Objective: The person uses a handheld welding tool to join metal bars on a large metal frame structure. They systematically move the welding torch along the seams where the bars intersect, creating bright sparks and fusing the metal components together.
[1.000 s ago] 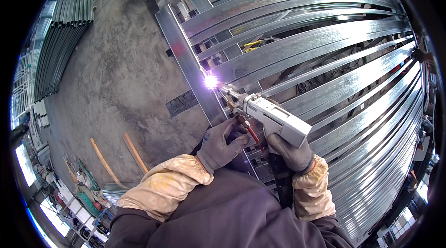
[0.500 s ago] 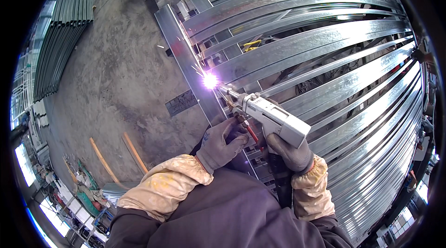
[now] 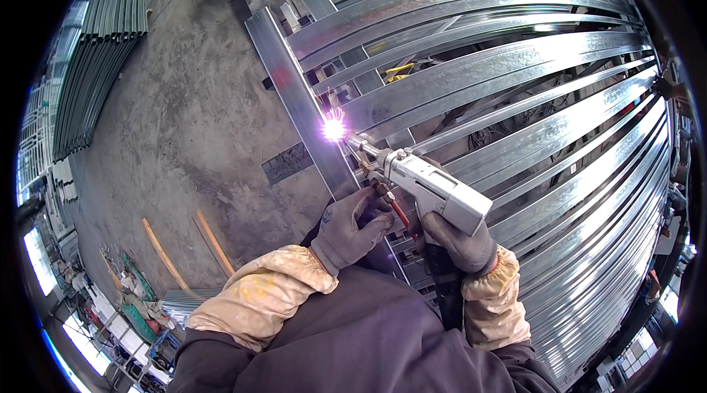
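Observation:
My gloved right hand [image 3: 465, 243] is closed around the handle of a white and grey handheld welding gun [image 3: 434, 185]. The gun's metal nozzle points up and left. At its tip a bright violet-white arc [image 3: 333, 128] glows on the long steel side rail [image 3: 303, 102], where a crosswise steel tube meets it. My gloved left hand [image 3: 352, 229] is beside the rail, below the nozzle, with fingers curled by the gun's wire-feed fitting and red tube [image 3: 401, 210]. What those fingers grip is hidden. A thick dark cable [image 3: 446, 286] runs down from the gun's handle.
Many parallel galvanised steel tubes [image 3: 574, 142] fill the right side. Stacked long profiles [image 3: 110, 47] lie at the far left on the concrete floor [image 3: 191, 83]. Two wooden strips [image 3: 213, 242] and a dark flat plate [image 3: 287, 164] lie left of the rail. A yellow item [image 3: 400, 72] shows between tubes.
The sparks now spray upward in a tighter fan, where they scattered up and left before. Both hands and the welding gun stay nearly in place.

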`<move>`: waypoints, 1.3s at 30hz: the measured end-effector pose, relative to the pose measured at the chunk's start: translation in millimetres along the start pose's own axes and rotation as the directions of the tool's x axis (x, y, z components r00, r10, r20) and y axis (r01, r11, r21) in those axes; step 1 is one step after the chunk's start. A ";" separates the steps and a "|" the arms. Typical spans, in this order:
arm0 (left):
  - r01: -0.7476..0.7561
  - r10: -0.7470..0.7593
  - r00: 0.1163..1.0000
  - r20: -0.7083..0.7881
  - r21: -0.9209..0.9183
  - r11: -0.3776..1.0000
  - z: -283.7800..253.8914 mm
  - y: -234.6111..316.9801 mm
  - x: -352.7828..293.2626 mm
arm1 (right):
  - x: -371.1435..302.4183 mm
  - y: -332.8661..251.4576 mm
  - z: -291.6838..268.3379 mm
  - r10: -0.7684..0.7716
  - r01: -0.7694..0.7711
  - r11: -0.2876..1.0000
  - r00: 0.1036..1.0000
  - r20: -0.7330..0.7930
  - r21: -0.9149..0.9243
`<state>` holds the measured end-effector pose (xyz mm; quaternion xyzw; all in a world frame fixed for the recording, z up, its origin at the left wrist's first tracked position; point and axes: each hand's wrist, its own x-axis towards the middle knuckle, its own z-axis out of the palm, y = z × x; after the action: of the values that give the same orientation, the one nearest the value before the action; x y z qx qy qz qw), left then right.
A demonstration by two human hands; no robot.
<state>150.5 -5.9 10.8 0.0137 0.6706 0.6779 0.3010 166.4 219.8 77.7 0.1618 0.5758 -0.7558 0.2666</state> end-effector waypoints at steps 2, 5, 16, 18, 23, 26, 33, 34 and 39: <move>0.027 -0.027 1.000 0.003 -0.008 1.000 -0.4 0.8 -0.6 | -0.3 -1.4 0.6 0.009 -0.009 1.000 1.000 -0.002 0.001; 0.060 -0.061 0.994 0.087 0.013 0.998 -4.8 -2.7 -1.7 | -0.6 -1.7 -0.4 0.025 -0.025 1.000 1.000 0.000 -0.013; -0.001 0.004 0.997 0.079 -0.038 0.999 -2.5 -5.4 -2.0 | -0.3 0.9 -1.8 -0.004 0.004 1.000 1.000 0.008 -0.024; -0.022 0.022 0.997 0.078 0.006 1.000 -4.7 -10.8 -3.1 | 0.1 -4.0 0.6 -0.012 0.012 1.000 1.000 0.019 0.018; 0.022 -0.022 1.000 0.013 -0.046 0.999 -0.9 -5.9 -1.7 | 0.2 -2.0 1.4 -0.059 0.060 0.998 0.998 0.006 -0.018; -0.002 0.000 1.000 0.029 0.074 0.997 -4.4 -9.9 -0.7 | 0.2 -0.2 -0.1 -0.037 0.037 0.999 0.999 0.012 -0.019; -0.018 0.020 0.998 0.059 -0.032 0.999 -2.5 -13.2 -2.0 | 0.6 -1.4 1.0 0.008 -0.008 1.000 1.000 -0.002 -0.016; -0.004 0.007 0.998 0.060 -0.048 0.999 -1.8 -8.3 -1.9 | 0.5 -2.4 1.3 0.021 -0.021 1.000 1.000 -0.008 -0.012; -0.001 0.001 0.999 0.055 -0.002 1.000 -1.1 -4.1 -0.9 | 1.1 -1.1 0.5 0.016 -0.016 1.000 1.000 -0.017 -0.016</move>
<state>152.3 -7.6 7.2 0.0322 0.6614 0.6781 0.3189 164.9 219.4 78.1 0.1707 0.5827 -0.7476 0.2691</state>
